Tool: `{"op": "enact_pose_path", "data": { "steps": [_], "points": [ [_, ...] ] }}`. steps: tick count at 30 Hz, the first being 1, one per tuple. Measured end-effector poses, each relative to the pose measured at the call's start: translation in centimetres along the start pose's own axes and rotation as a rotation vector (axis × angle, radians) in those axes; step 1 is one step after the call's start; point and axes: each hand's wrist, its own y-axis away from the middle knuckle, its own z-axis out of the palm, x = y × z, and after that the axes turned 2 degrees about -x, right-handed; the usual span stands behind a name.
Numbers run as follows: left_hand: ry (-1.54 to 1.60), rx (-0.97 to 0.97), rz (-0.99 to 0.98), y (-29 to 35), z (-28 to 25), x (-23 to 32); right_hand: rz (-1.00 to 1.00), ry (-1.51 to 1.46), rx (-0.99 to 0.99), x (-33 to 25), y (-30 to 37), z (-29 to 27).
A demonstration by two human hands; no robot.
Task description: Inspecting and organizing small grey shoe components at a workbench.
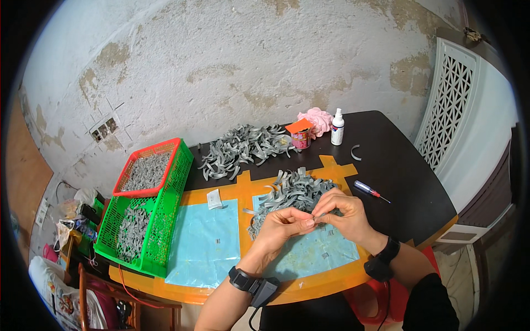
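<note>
My left hand (282,226) and my right hand (346,214) meet above the front of the table, thumbs and fingertips pinched together. Whatever lies between the fingertips is too small and covered to make out. Just behind them is a heap of grey curved strips (292,190), partly hidden by my hands. Under my hands lies a light blue sheet (298,265), edged with orange tape (314,284). A few tiny grey pieces (325,255) rest on this sheet.
At left stands a green basket (157,234), with a red basket (175,151) on its far end; both hold small grey pieces. Farther back are another strip pile (243,146), a tin (301,138), a pink cloth (317,118) and a white bottle (337,129). A screwdriver (370,190) lies at right.
</note>
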Motion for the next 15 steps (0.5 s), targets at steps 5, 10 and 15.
{"op": "enact_pose_path", "data": {
  "steps": [5, 10, 15],
  "points": [
    [0.038, -0.012, -0.021, -0.03, 0.24, 0.10, 0.014, -0.069, 0.012, 0.06, 0.15, 0.16],
    [0.078, -0.029, -0.034, -0.10, 0.09, -0.06, 0.074, -0.175, -0.001, 0.31, 0.32, 0.49],
    [0.089, -0.041, -0.038, -0.03, 0.02, -0.15, 0.112, -0.251, 0.001, 0.12, 0.47, 0.50]
  ]
}}
